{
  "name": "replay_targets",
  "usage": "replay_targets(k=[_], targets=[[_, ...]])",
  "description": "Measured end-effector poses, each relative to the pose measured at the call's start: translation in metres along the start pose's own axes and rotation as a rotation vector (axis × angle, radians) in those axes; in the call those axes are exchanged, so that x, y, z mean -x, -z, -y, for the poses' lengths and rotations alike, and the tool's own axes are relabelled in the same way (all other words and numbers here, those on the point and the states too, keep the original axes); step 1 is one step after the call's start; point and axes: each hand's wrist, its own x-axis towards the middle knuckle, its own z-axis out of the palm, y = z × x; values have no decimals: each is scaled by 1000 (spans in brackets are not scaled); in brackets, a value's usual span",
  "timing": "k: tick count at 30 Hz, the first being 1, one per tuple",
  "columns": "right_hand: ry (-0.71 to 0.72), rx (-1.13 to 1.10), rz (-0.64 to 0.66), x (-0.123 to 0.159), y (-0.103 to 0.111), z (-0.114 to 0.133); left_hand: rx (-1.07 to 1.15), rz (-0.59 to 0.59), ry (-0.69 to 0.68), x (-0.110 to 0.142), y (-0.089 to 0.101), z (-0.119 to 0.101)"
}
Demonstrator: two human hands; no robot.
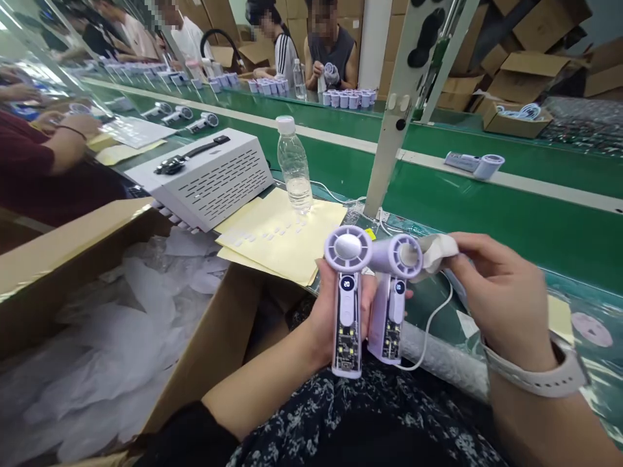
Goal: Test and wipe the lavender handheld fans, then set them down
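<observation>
two held lavender fans [347, 311], one wristwatch [535, 378], one vented white box [207, 178], three fans [178, 115] beyond that box

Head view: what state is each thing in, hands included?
Left hand: holding two lilac plastic handheld fans.
Those fans: upright, displays lit, reading 20.
Right hand: pinching a bunched white cloth against one fan's head.
Clear plastic bottle: capped, standing, partly filled.
Brown cardboard box: open, holding crumpled translucent wrapping.
Lilac fan on the white strip: lying down.
</observation>
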Motion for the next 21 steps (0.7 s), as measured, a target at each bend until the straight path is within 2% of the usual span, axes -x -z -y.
replay_targets(k=[2,5,7,9,12,16,18,21], targets=[[76,-6,-37,1,4,21,7,-17,69,0,0,11],[309,-42,60,6,-2,44,9,-128,153,2,-1,24],[421,-87,123,10,-8,48,6,-198,223,4,-2,28],[483,-91,107,13,-12,46,0,-209,282,6,-3,28],[499,-124,58,15,-13,40,14,-172,306,8,-3,26],[549,-181,49,14,-13,34,29,-210,333,11,0,26],[566,-131,43,13,-12,27,16,-165,308,12,-2,25],[413,-102,7,7,-6,11,-23,-27,257,12,-8,22]])
